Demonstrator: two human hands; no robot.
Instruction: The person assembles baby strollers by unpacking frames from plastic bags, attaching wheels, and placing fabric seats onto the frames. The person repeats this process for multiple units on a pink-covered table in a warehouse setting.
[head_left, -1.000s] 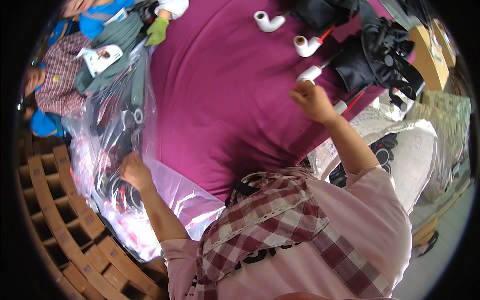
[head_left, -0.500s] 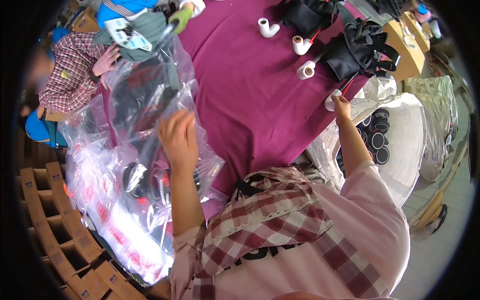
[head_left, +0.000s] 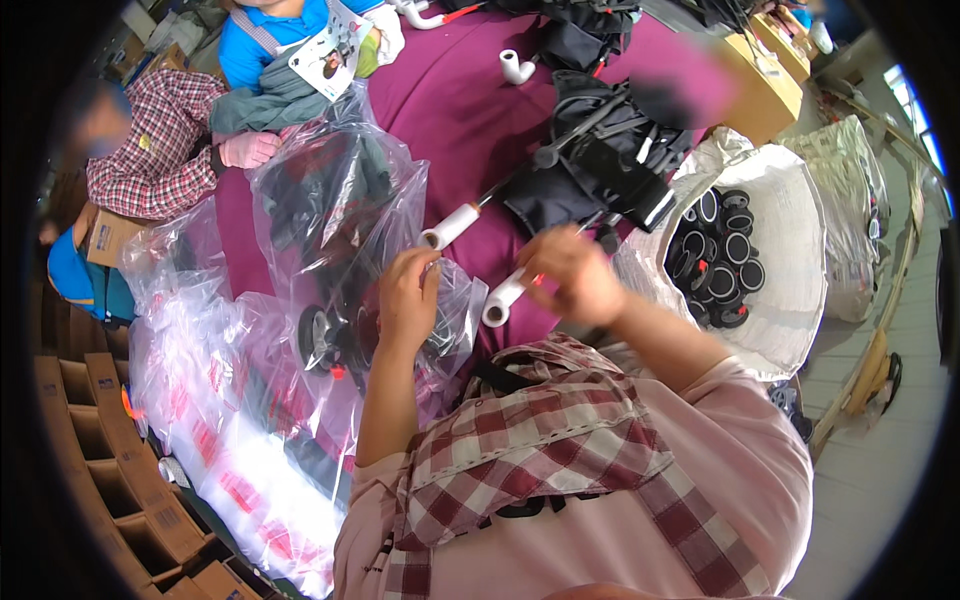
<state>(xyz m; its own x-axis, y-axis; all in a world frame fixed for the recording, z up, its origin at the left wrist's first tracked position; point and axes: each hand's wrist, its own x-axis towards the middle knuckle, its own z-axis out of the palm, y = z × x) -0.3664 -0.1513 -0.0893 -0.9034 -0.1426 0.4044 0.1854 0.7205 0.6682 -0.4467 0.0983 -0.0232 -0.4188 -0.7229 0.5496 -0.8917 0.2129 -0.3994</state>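
Observation:
A folded black stroller-like frame (head_left: 590, 150) with dark fabric lies on the purple cloth in front of me. Two white-wrapped handles extend from it toward me: a left one (head_left: 455, 225) and a right one (head_left: 504, 299). My right hand (head_left: 578, 278), partly blurred, grips the right handle near its red part. My left hand (head_left: 405, 300) is raised by the end of the left handle, fingers loosely bent and apart; contact is unclear. Below it lies a clear plastic bag (head_left: 330, 250) with another dark frame and wheels inside.
A white sack (head_left: 790, 290) of black wheels (head_left: 722, 265) stands at the right. Purple cloth (head_left: 430, 110) covers the table. More white-wrapped handles (head_left: 516, 68) lie farther back. Two people work at far left, one with a pink-gloved hand (head_left: 250, 150). Cardboard dividers (head_left: 100, 430) stand lower left.
My right hand has drawn a black frame by its handle leftward and nearer. My left hand has moved right and slightly down toward the handles. The co-worker's printed sheet has shifted right.

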